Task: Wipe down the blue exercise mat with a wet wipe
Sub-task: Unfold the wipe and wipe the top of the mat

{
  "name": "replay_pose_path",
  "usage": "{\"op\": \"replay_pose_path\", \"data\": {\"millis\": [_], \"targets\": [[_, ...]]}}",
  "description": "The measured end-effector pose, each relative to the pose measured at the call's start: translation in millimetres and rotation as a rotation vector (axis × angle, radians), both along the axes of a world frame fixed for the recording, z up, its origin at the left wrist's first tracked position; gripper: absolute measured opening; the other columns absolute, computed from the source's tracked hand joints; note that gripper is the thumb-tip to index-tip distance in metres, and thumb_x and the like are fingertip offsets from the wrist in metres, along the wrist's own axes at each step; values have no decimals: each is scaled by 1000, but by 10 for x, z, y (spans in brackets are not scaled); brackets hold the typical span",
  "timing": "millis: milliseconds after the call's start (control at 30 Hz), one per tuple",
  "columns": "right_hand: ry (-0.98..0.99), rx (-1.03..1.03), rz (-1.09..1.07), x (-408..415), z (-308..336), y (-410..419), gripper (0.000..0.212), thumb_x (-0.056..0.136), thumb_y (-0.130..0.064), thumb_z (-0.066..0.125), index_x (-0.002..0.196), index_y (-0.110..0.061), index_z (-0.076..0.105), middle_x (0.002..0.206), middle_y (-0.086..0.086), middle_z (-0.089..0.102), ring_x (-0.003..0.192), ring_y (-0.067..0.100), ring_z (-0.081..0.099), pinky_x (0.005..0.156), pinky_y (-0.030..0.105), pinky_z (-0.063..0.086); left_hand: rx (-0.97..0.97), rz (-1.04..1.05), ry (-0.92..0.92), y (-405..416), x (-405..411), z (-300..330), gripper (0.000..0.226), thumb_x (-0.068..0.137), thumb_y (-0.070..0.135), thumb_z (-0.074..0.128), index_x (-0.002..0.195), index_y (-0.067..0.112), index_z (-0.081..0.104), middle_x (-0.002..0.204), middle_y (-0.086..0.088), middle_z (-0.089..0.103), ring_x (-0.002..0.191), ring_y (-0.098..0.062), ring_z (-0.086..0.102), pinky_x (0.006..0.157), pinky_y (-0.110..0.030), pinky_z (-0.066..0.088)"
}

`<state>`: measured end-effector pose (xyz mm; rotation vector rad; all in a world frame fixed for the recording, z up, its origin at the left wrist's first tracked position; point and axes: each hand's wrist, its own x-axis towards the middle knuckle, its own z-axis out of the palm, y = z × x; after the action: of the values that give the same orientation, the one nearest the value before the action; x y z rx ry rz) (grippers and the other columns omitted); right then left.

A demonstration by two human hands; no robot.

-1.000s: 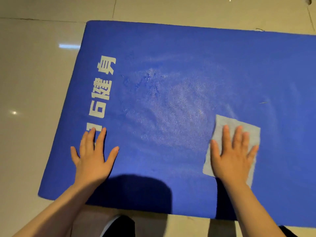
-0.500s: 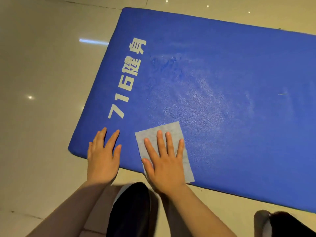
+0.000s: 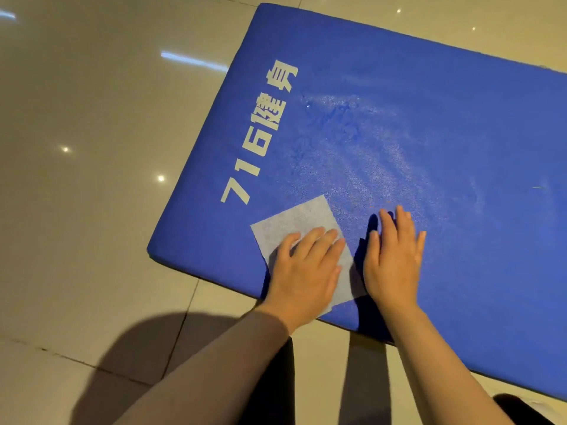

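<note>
The left hand (image 3: 306, 268) is pressing flat, fingers straight, on the wet wipe (image 3: 299, 223) lying near the blue mat (image 3: 429, 124)'s printed corner, while the right hand (image 3: 392, 259) is resting open-fingered on the mat just beside the wipe.

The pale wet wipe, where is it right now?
The pale square wet wipe lies flat at the blue exercise mat's near-left corner, under the left hand, just below the white "716" lettering.

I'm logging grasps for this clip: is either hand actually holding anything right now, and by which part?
Nothing is gripped. The left hand presses flat on the wet wipe's near half; the right hand lies flat on the blue mat.
</note>
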<state>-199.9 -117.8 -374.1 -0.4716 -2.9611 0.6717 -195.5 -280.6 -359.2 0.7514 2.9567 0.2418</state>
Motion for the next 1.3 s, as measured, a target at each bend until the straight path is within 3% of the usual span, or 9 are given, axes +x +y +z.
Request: {"op": "replay_pose_path", "data": {"millis": [167,300,467,633,733,933,1000,1200,1300], "targets": [[-93,161,31,152,-185,178,57,99,-37,22,147,-12,40,156,12,33,146,29,24,118,53,11,-141,97,-87,-14,-207,-307,66,100,53,16,153,16,25,161,-5,23,149,-23,18,118,-47,12],[-111,179,25,168,-183,173,57,99,-38,22,148,-13,40,156,11,33,146,28,24,119,51,9,-119,-60,-103,-387,-338,-314,64,100,56,7,153,22,20,161,-3,22,149,-20,16,118,-49,10],[-89,194,5,140,-209,151,57,97,-36,26,147,-12,41,155,12,34,146,28,25,119,50,8,-170,447,-123,-1728,-516,-335,70,95,56,15,155,20,20,161,-7,20,148,-25,15,117,-51,13],[-88,215,-2,139,-199,137,58,97,-37,25,147,-12,41,156,12,33,146,28,24,119,50,8,-133,703,-113,-1444,-513,-340,74,93,55,11,154,14,24,160,-14,20,148,-31,18,118,-53,9],[-80,219,-4,131,-194,122,58,97,-37,26,147,-12,40,156,12,33,146,28,24,119,50,7,-130,494,-14,-911,-393,-375,69,97,54,21,150,12,33,156,-18,30,144,-35,29,115,-53,13],[-80,236,-5,148,-208,137,57,97,-36,26,147,-12,40,156,12,33,146,28,25,119,51,10,-97,-289,-34,78,-132,-352,58,99,50,24,152,27,29,161,-4,20,150,-24,13,118,-52,10],[-83,225,-1,154,-198,141,58,97,-37,25,147,-12,40,156,12,34,146,28,25,119,51,10,-67,-345,-6,-32,-224,-356,58,98,51,27,152,29,28,160,-2,25,149,-22,16,119,-48,10],[-76,212,-9,145,-194,132,59,96,-37,26,146,-11,42,155,12,35,145,28,25,119,50,9,-148,499,4,-1365,-437,-423,67,99,59,7,150,24,30,156,-9,34,142,-28,31,115,-44,13],[-77,209,-14,148,-182,113,59,95,-38,26,145,-11,44,154,13,36,145,29,26,119,50,9,-161,607,-42,-1489,-403,-444,69,99,58,5,150,20,31,156,-11,33,142,-30,31,115,-48,18]]}}
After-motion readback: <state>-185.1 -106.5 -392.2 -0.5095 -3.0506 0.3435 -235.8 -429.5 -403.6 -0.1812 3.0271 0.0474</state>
